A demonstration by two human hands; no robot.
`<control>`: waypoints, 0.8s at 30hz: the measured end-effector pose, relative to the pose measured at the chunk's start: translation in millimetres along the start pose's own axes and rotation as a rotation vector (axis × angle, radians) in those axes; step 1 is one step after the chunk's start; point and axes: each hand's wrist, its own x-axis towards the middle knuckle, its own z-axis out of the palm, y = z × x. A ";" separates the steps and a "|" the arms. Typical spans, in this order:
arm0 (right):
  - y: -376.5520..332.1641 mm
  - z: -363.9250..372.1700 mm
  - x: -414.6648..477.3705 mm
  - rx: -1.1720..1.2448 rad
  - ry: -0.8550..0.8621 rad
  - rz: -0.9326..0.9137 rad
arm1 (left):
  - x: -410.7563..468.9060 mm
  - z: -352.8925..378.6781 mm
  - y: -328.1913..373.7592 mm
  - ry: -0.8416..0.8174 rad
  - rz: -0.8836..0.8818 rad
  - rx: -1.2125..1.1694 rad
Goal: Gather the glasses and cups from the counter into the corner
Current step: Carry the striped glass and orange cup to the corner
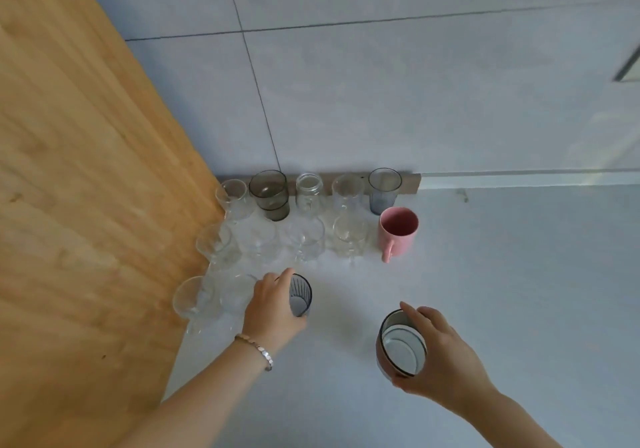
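Note:
My left hand (pixel 272 303) grips a ribbed blue-grey glass (pixel 300 297) standing on the white counter (pixel 502 291), just right of two clear glasses (pixel 194 298). My right hand (pixel 438 354) holds a brown cup with a white inside and dark rim (pixel 401 343) at the counter's near middle. Several glasses stand gathered in the corner: a smoky grey tumbler (pixel 270 194), a clear jar (pixel 309 193), a blue-grey tumbler (pixel 383 191), and clear glasses in a second row (pixel 349 234). A pink mug (pixel 397 232) ends that row on the right.
A wooden panel (pixel 86 187) walls off the left side of the counter. Grey tiled wall (pixel 381 101) rises behind the glasses, with a brown strip at its foot. Bare counter stretches to the right of the pink mug.

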 end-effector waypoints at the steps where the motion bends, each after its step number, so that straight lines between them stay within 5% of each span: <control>1: -4.3 4.3 -0.9 0.015 0.006 0.032 | 9.9 0.3 -2.8 -0.019 0.024 0.009; 9: -49.5 30.3 22.7 0.036 0.075 0.192 | 47.8 0.0 -25.4 -0.099 0.210 0.064; 24: -89.5 49.2 108.5 -0.029 0.080 0.152 | 55.4 0.8 -34.4 -0.124 0.291 0.085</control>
